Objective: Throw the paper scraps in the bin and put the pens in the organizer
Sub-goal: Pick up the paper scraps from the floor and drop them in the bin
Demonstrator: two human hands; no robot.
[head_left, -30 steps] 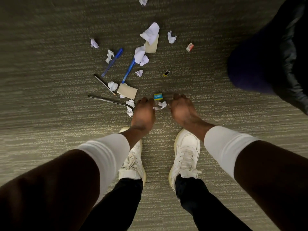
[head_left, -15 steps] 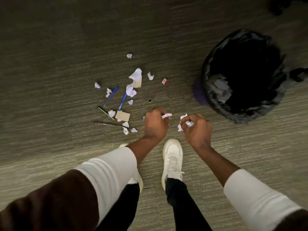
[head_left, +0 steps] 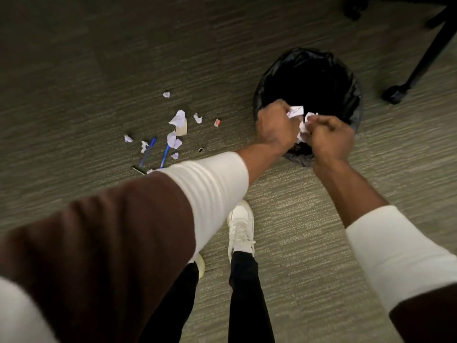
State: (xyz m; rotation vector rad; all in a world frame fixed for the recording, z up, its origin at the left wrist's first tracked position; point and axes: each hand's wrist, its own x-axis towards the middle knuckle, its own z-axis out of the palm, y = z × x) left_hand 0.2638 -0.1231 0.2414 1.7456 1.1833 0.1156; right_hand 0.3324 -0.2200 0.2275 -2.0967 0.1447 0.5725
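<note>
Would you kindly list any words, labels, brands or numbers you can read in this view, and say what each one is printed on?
No text can be read in this view.
Small red and white item on the carpet: any print is too small and blurred to read.
Small dark item on the carpet: too small to tell whether it is marked.
Blue pens: no legible print.
Paper scraps in the hands over the bin: no visible writing.

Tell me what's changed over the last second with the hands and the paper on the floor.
Both hands picked white scraps off the carpet near the shoes and carried them rightward. Now the left hand and right hand hold the paper scraps over the bin, not yet dropped. The blue pens and the other loose scraps lie on the carpet as before.
</note>
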